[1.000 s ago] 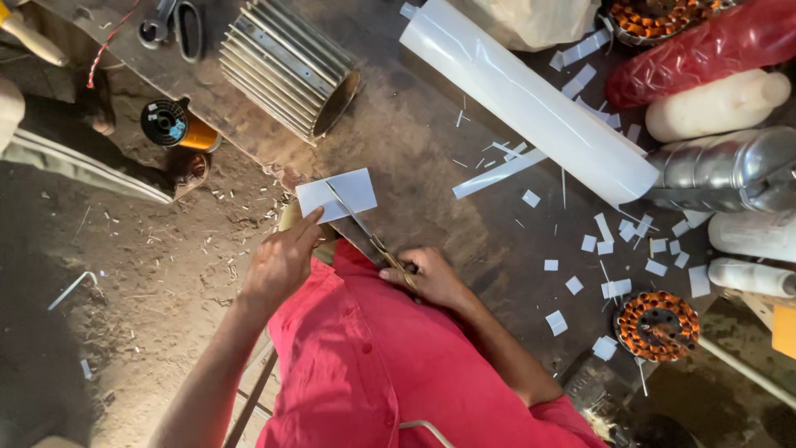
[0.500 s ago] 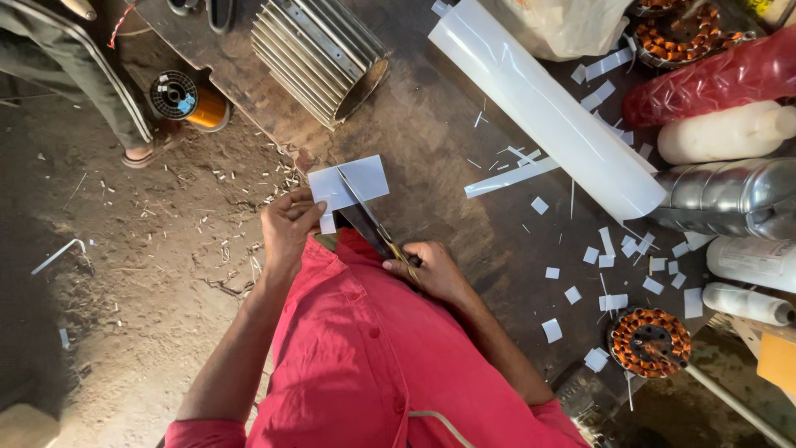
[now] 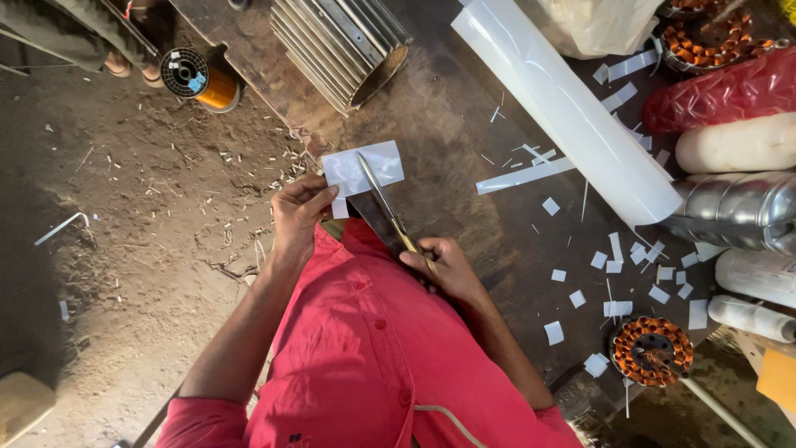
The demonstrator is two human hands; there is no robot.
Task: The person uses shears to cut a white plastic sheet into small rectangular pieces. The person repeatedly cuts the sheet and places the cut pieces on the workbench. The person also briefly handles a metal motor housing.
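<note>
My left hand (image 3: 298,217) pinches the near edge of a white rectangular sheet (image 3: 363,168) and holds it over the edge of the dark workbench (image 3: 464,124). My right hand (image 3: 444,270) grips the handles of a pair of scissors (image 3: 383,207). The blades lie open across the middle of the sheet, pointing away from me. A small white strip hangs below the sheet by my left thumb. My red shirt fills the lower middle of the view.
A long white roll (image 3: 564,112) lies diagonally on the bench, with a finned metal motor housing (image 3: 340,46) to its left. Several small white offcuts (image 3: 613,265) litter the bench. A copper-wound stator (image 3: 653,350), a copper wire spool (image 3: 199,79), a red wrapped roll (image 3: 721,91) and metal cylinders stand around.
The scissors have advanced further into the white sheet, which has shifted slightly right with both hands. The view has tilted a little, so the spool sits nearer the top left.
</note>
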